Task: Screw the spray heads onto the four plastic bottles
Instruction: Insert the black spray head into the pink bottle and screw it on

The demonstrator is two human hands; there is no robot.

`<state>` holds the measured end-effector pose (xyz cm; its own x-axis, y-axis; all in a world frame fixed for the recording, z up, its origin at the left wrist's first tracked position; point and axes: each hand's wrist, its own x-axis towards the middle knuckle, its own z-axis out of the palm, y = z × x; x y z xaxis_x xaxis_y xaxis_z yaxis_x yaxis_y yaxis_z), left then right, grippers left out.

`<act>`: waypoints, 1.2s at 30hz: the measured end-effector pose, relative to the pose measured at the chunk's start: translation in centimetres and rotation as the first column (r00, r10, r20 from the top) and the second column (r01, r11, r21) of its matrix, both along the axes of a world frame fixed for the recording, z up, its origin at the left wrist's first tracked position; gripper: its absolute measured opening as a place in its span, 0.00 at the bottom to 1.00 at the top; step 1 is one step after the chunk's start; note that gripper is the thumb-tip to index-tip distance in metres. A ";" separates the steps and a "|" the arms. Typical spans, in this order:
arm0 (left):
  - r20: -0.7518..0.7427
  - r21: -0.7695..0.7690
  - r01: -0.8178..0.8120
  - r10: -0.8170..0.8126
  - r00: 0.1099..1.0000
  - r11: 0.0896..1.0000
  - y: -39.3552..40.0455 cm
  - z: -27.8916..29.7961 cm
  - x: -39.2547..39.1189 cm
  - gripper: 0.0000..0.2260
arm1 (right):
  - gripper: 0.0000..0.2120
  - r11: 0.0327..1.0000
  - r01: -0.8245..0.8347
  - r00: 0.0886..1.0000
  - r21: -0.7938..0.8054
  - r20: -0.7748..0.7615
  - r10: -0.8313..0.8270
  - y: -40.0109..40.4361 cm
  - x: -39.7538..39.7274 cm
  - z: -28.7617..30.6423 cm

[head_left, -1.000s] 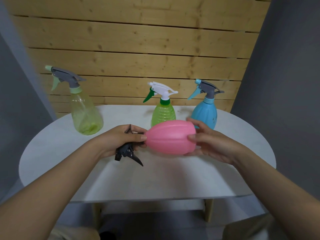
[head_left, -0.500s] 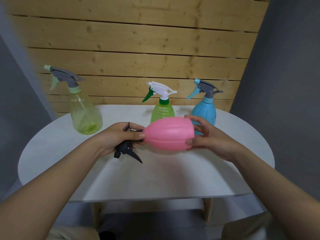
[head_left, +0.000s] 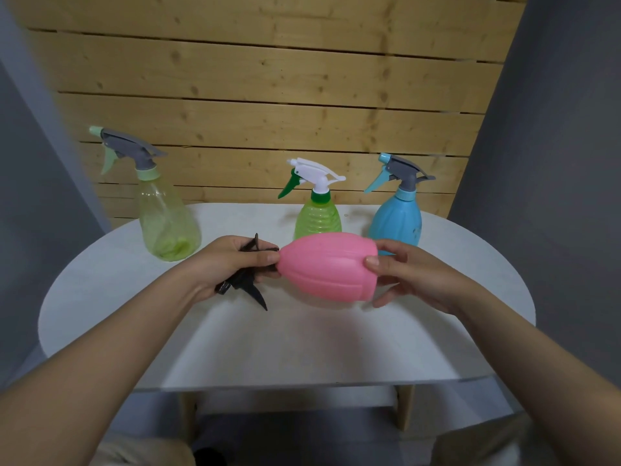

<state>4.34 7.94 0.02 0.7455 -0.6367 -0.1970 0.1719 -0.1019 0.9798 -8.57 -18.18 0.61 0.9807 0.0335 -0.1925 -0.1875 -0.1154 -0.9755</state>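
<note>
A pink ribbed bottle [head_left: 327, 269] lies sideways in the air above the white table [head_left: 285, 338], neck pointing left. My right hand [head_left: 406, 275] grips its base. My left hand [head_left: 232, 264] is closed around a black spray head [head_left: 247, 285] at the bottle's neck; the trigger sticks out downward. The joint between head and neck is hidden by my fingers. Three bottles stand at the back with heads on: a clear yellow-green one [head_left: 166, 227] with a grey head, a green one [head_left: 317, 220] with a white head, a blue one [head_left: 398, 218] with a grey head.
The round table has a curved edge near me, with wooden legs [head_left: 405, 408] below. A wooden slat wall [head_left: 268, 95] rises right behind the standing bottles. Grey panels [head_left: 554, 163] flank both sides.
My right hand has shifted its hold on the pink bottle's base, and the bottle has turned slightly in my hands. The left hand stays on the black spray head.
</note>
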 end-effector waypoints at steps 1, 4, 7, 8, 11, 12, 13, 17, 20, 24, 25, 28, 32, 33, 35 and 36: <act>0.004 -0.003 -0.002 0.002 1.000 1.000 0.0 0.0 0.0 0.05 | 0.32 1.000 0.012 1.000 0.017 -0.002 -0.012 0.0 0.0 0.0; 0.065 0.018 0.016 -0.017 0.998 1.000 -0.1 0.2 0.0 0.05 | 0.31 0.999 0.028 0.999 0.033 0.039 -0.030 0.5 0.1 -0.4; 0.151 0.025 0.045 -0.048 0.987 0.999 0.0 0.5 0.1 0.05 | 0.24 0.996 0.075 0.995 0.050 0.062 -0.078 1.0 0.2 -0.7; 0.184 0.028 0.049 -0.053 0.982 0.998 0.0 0.6 0.1 0.05 | 0.23 0.994 0.094 0.993 0.062 0.058 -0.098 1.0 0.2 -0.7; 0.251 0.035 0.058 -0.065 0.966 0.998 0.1 0.6 0.3 0.04 | 0.24 0.992 0.100 0.995 0.080 0.024 -0.102 1.0 0.3 -0.6; 0.256 0.035 0.064 -0.071 0.964 0.997 0.1 0.6 0.3 0.03 | 0.24 0.992 0.097 0.995 0.084 0.008 -0.098 1.0 0.3 -0.6; 0.256 0.035 0.071 -0.078 0.964 0.997 0.1 0.5 0.4 0.03 | 0.25 0.991 0.097 0.995 0.090 -0.009 -0.097 1.0 0.3 -0.6; 0.288 0.027 0.082 -0.086 0.954 0.996 0.3 0.6 0.4 0.06 | 0.23 0.985 0.079 0.996 0.151 -0.044 -0.073 0.9 0.3 -0.7; 0.295 -0.031 0.031 -0.020 0.955 0.999 0.1 1.2 0.4 0.13 | 0.21 0.953 0.099 0.995 0.286 -0.027 -0.095 1.0 0.4 -0.7; 0.028 -0.253 -0.054 0.064 0.998 0.966 0.0 2.0 0.5 0.17 | 0.19 0.896 0.154 0.984 0.417 0.013 -0.175 1.6 0.6 -0.3; -0.048 -0.302 -0.091 0.081 0.996 0.949 -0.1 2.1 0.4 0.17 | 0.21 0.880 0.174 0.978 0.443 0.025 -0.206 1.8 0.6 -0.3; -0.215 -0.348 -0.157 0.084 0.973 0.924 -0.7 2.2 -0.1 0.17 | 0.27 0.807 0.191 0.957 0.559 0.077 -0.280 3.3 0.9 -0.5; -0.151 -0.189 -0.051 0.022 0.988 0.981 -1.8 2.4 -2.0 0.26 | 0.29 0.851 0.213 0.923 0.479 0.187 -0.337 5.8 1.5 -1.1; -0.123 -0.167 -0.053 0.033 0.992 0.985 -1.9 2.5 -2.4 0.25 | 0.30 0.900 0.235 0.914 0.366 0.233 -0.333 6.4 1.6 -1.3; -0.099 -0.149 -0.106 0.092 0.991 0.983 -2.1 2.7 -3.0 0.26 | 0.29 0.951 0.236 0.902 0.201 0.319 -0.291 7.7 1.8 -1.5; -0.070 -0.134 -0.136 0.128 0.989 0.982 -2.0 2.8 -3.2 0.28 | 0.29 0.962 0.208 0.903 0.178 0.344 -0.259 8.3 2.0 -1.7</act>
<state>1.10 5.94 2.78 0.8142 -0.5577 -0.1616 0.2342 0.0608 0.9703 -6.57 -9.88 -1.04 0.9647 -0.2043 0.1660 0.1746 0.0249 -0.9843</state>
